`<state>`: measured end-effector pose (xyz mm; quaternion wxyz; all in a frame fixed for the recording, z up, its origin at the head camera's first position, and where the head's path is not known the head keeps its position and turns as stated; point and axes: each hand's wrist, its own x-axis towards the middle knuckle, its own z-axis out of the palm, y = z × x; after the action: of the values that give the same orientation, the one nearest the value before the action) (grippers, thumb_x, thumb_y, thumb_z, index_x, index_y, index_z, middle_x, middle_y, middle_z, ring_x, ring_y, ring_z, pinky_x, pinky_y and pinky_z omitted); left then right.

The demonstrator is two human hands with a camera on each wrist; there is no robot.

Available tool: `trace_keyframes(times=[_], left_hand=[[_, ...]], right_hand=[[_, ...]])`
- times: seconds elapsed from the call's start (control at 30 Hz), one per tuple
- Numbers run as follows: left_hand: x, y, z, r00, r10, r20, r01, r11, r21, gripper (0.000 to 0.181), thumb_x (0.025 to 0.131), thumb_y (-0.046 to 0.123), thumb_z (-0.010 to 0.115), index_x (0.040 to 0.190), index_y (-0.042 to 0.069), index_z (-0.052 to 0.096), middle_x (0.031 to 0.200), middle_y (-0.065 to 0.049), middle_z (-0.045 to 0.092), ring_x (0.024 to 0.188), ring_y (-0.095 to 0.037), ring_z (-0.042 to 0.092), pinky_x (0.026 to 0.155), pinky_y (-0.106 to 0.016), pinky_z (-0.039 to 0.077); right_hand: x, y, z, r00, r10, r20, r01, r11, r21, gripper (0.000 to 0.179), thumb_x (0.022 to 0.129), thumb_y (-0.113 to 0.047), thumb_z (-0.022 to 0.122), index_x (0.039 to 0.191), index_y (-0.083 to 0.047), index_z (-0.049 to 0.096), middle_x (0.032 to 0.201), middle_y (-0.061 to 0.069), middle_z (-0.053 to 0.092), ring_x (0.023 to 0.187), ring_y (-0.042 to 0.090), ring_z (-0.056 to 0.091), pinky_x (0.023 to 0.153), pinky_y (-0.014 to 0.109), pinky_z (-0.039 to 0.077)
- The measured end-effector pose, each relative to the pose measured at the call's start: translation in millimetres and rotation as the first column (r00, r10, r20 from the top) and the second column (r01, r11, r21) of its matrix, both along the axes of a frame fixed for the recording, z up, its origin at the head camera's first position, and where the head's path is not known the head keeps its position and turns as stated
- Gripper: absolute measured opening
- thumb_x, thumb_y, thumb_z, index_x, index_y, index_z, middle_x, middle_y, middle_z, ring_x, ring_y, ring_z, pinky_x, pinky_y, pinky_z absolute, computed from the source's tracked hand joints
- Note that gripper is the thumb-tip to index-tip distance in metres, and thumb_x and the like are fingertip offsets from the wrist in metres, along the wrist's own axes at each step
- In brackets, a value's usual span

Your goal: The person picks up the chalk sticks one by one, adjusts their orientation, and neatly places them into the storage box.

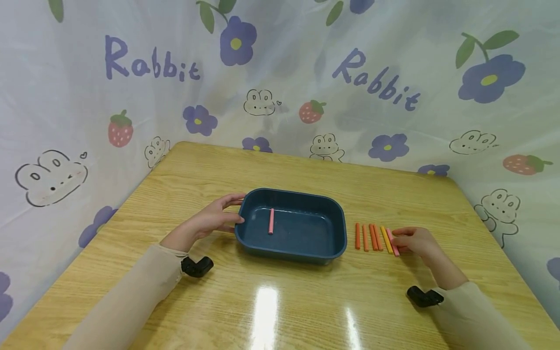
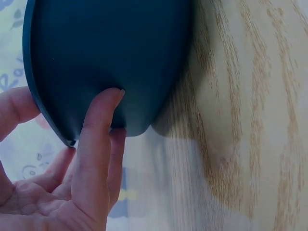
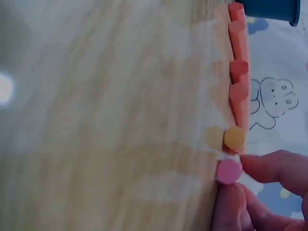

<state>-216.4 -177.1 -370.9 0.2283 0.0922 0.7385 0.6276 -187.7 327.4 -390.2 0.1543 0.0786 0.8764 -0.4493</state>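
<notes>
A dark blue rectangular tub (image 1: 290, 253) stands on the table with one pink chalk stick (image 1: 271, 221) lying on its floor. My left hand (image 1: 214, 216) rests against the tub's left end, fingers spread; in the left wrist view a fingertip (image 2: 108, 103) presses the outer wall. Right of the tub lies a row of chalk sticks: red and orange ones (image 1: 373, 237), a yellow one (image 1: 387, 239) and a pink one (image 1: 393, 242) at the right end. My right hand (image 1: 419, 241) pinches that end pink stick (image 3: 229, 171) between thumb and finger, close beside the yellow one.
The wooden table (image 1: 210, 165) meets a white curtain (image 1: 280, 63) printed with rabbits, flowers and strawberries at its back and sides. Black wrist devices (image 1: 197, 267) show at both sleeves. A bright reflection lies on the near tabletop.
</notes>
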Motion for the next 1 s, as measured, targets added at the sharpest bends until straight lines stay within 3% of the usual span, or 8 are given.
trace_keyframes(times=[0.4,0.6,0.8,1.0], left_hand=[[-0.1,0.2,0.7,1.0,-0.001,0.001,0.001,1.0,-0.003,0.072,0.086,0.001,0.058,0.147,0.005,0.021,0.147,-0.023,0.018,0.11,-0.041,0.052,0.08,-0.045,0.053],[0.5,1.0,1.5,1.0,-0.002,0.006,0.002,1.0,-0.002,0.072,0.086,0.001,0.059,0.147,0.005,0.02,0.147,-0.023,0.018,0.111,-0.041,0.052,0.08,-0.045,0.052],[0.2,0.9,-0.3,1.0,-0.004,0.001,0.004,1.0,-0.005,0.072,0.087,0.001,0.059,0.147,0.005,0.021,0.147,-0.023,0.019,0.109,-0.04,0.053,0.08,-0.045,0.053],[0.5,0.5,-1.2,1.0,0.002,0.003,-0.002,1.0,0.002,0.07,0.087,0.0,0.058,0.147,0.005,0.022,0.147,-0.023,0.019,0.107,-0.04,0.054,0.078,-0.044,0.053]], right_hand=[[-4.4,-6.1,5.4,0.999,-0.005,0.036,0.005,1.0,-0.02,0.047,0.085,-0.007,0.063,0.123,0.017,0.047,0.093,0.009,0.063,0.071,0.012,0.061,0.062,0.031,0.056],[-6.2,0.5,0.9,0.994,-0.015,0.107,0.034,0.984,-0.174,0.053,0.088,-0.009,0.06,0.129,0.017,0.04,0.087,0.003,0.064,0.073,0.012,0.063,0.067,0.031,0.056],[-8.5,4.8,-0.1,0.988,-0.041,0.15,0.095,0.921,-0.377,0.057,0.09,-0.01,0.059,0.135,0.014,0.033,0.089,-0.003,0.063,0.078,0.011,0.063,0.073,0.029,0.055],[-8.9,5.3,1.9,0.986,-0.057,0.156,0.138,0.802,-0.581,0.039,0.091,-0.007,0.058,0.127,0.003,0.048,0.093,-0.002,0.065,0.085,0.011,0.063,0.078,0.029,0.053]])
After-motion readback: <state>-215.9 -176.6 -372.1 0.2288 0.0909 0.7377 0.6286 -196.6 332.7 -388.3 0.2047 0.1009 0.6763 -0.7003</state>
